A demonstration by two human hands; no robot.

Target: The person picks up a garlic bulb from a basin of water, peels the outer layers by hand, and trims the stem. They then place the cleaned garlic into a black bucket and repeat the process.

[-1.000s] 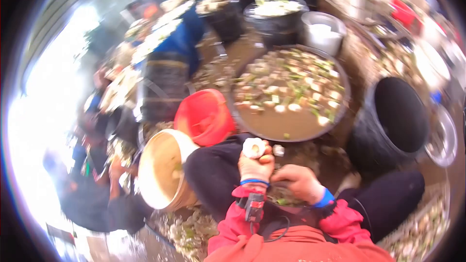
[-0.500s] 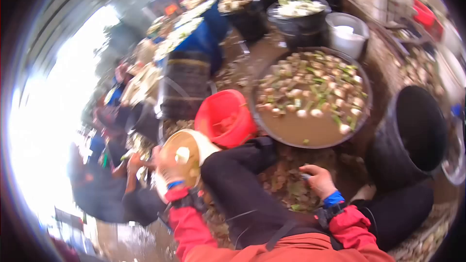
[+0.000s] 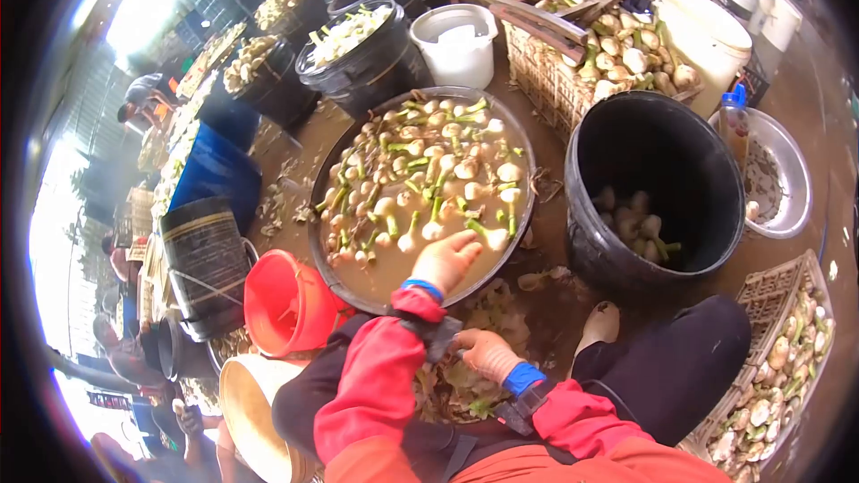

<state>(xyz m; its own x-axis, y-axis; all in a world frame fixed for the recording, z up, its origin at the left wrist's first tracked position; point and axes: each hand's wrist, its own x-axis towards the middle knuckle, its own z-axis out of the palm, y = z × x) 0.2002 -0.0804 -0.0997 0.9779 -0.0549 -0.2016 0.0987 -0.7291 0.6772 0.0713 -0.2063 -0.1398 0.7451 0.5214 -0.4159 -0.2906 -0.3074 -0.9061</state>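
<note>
My left hand (image 3: 446,265) reaches over the near rim of a wide round basin (image 3: 324,270) of muddy water. Its fingers are stretched out, the tips close to a white bulb (image 3: 497,238) with a short green stalk; contact cannot be made out. Many similar garlic-like bulbs (image 3: 433,231) float in the basin. Lower down, my right hand (image 3: 490,355) is closed in front of my lap, near the left wrist. What it grips is mostly hidden. Leaf scraps and peelings (image 3: 494,313) lie on the ground beneath my hands.
A black bucket (image 3: 658,188) with some bulbs inside stands at right. At left are a red bucket (image 3: 286,304) and a cream bucket (image 3: 259,411). Bulb-filled crates (image 3: 761,291) sit lower right and behind (image 3: 546,80). Other people (image 3: 148,94) work at far left.
My left hand has moved from the cream bucket at left to the basin. My right hand has come in nearer my lap. The view has turned rightward, showing more buckets and crates.
</note>
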